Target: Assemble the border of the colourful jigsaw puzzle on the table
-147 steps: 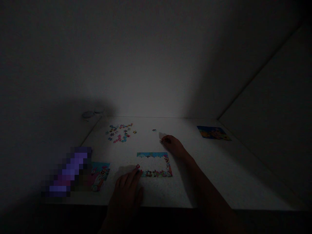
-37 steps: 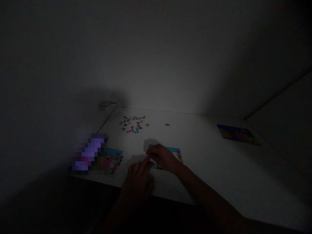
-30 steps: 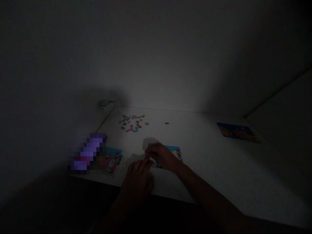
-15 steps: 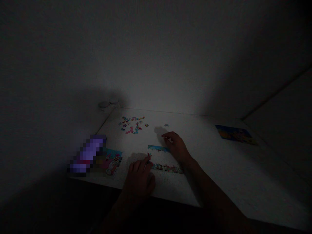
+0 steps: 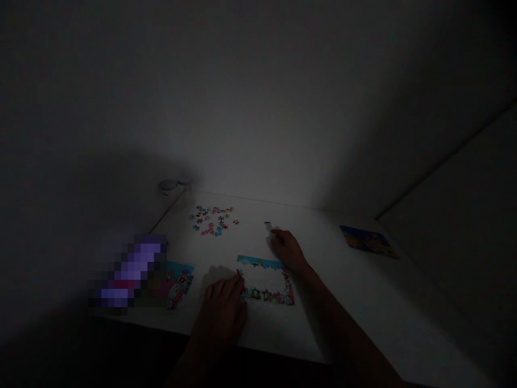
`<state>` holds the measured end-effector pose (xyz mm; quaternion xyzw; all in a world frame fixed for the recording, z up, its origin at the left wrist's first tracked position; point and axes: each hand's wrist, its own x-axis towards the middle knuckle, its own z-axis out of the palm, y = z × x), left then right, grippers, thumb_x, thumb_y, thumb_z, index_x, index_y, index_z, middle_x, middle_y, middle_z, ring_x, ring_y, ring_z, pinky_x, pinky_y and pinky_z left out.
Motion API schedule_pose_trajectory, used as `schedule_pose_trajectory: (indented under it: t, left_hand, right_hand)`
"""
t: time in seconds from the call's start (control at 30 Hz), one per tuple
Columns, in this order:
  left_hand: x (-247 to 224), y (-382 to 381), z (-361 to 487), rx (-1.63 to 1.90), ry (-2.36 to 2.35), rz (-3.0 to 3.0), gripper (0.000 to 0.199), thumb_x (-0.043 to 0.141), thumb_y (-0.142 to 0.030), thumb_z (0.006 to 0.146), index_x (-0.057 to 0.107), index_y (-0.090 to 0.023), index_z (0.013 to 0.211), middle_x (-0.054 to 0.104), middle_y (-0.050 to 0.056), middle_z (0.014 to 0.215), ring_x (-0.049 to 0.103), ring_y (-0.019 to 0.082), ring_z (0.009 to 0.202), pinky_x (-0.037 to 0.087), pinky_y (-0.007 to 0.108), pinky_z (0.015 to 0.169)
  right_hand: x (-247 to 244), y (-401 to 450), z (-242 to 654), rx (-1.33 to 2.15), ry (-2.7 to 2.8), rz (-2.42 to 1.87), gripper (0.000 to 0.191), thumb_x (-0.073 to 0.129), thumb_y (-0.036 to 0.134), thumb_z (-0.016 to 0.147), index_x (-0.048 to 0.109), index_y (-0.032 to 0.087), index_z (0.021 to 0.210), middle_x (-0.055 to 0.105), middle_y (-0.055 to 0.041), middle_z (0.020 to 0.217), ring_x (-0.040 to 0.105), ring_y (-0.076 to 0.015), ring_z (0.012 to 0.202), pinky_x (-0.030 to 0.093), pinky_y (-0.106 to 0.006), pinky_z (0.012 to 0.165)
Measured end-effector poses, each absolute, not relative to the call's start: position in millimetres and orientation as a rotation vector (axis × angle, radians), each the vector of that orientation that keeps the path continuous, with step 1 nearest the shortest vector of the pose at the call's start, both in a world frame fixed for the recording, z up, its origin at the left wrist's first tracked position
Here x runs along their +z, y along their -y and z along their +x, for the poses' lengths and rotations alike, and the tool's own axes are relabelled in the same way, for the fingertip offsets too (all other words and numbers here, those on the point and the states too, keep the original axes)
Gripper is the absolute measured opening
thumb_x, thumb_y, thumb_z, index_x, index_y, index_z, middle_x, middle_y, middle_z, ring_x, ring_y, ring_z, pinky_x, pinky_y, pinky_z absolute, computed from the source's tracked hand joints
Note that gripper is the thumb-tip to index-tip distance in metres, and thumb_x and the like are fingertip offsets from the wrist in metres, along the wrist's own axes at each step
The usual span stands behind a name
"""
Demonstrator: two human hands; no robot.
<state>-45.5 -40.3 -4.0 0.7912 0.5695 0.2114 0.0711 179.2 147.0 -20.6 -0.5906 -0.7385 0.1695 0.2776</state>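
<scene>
A jigsaw border [image 5: 266, 263] lies partly joined on the white table, its middle bare. My left hand [image 5: 221, 302] rests palm down at the border's left side, fingers laid flat with the tips on its edge pieces. Beyond the border's top edge, my right hand [image 5: 287, 249] reaches out with its index finger extended and nothing visible in it. Just past that fingertip lies a single loose puzzle piece [image 5: 267, 222]. Several more loose pieces [image 5: 212, 220] are spread at the back left. The dim light hides finer detail of the fingers.
Left of my left hand lies a colourful picture sheet [image 5: 180, 283], partly covered by a pixelated glowing purple object [image 5: 135, 269]. Another picture card [image 5: 368, 241] lies at the right. Round pale objects [image 5: 168, 185] stand by the back left corner. Walls border the table [image 5: 315, 231].
My right hand has moved away from above the border toward the single loose piece, uncovering the border's right side. My left hand stays at the left edge. The view has tilted slightly.
</scene>
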Motion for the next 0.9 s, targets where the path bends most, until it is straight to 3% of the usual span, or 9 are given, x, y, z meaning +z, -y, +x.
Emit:
schedule_pose_trajectory:
  t: [0.07, 0.27, 0.6, 0.9]
  left_hand:
    - [-4.2, 40.7, -45.6, 0.641, -1.708, 2.386, 0.04, 0.046, -0.029, 0.095, 0.054, -0.019, 0.133, 0.059, 0.009, 0.134, 0.053, 0.026, 0.118, 0.044, 0.044, 0.1]
    - [-10.3, 39.7, -46.3, 0.703, -1.741, 2.418, 0.037, 0.044, -0.033, 0.097, 0.055, -0.022, 0.131, 0.058, 0.008, 0.136, 0.052, 0.026, 0.119, 0.045, 0.044, 0.1]
    - [-6.4, 38.2, -45.9, 0.665, -1.736, 2.439, 0.038, 0.046, -0.025, 0.095, 0.054, -0.02, 0.132, 0.058, 0.008, 0.135, 0.053, 0.025, 0.118, 0.047, 0.044, 0.098]
    - [-9.5, 37.2, -47.8, 0.684, -1.722, 2.509, 0.039, 0.045, -0.024, 0.095, 0.054, -0.018, 0.133, 0.059, 0.008, 0.135, 0.055, 0.025, 0.115, 0.049, 0.044, 0.096]
  right_hand:
    - [-15.2, -152.4, 177.1, 0.428, 2.006, -1.628, 0.043, 0.049, 0.034, 0.087, 0.064, 0.015, 0.124, 0.067, -0.0104, 0.1, 0.063, -0.0225, 0.092, 0.048, -0.033, 0.083]
    - [0.2, -167.5, 167.3, 0.279, 2.168, -1.804, 0.042, 0.04, 0.039, 0.096, 0.058, 0.031, 0.133, 0.068, -0.0064, 0.104, 0.066, -0.0214, 0.09, 0.046, -0.03, 0.074]
    - [-9.0, -175.1, 178.6, 0.4, 2.07, -1.674, 0.023, 0.056, 0.035, 0.089, 0.071, 0.027, 0.105, 0.068, -0.0039, 0.095, 0.063, -0.0184, 0.083, 0.042, -0.027, 0.069]
    - [-16.7, -177.7, 186.2, 0.552, 2.004, -1.567, 0.023, 0.056, 0.03, 0.086, 0.072, 0.024, 0.102, 0.067, -0.0034, 0.097, 0.061, -0.0165, 0.084, 0.044, -0.027, 0.073]
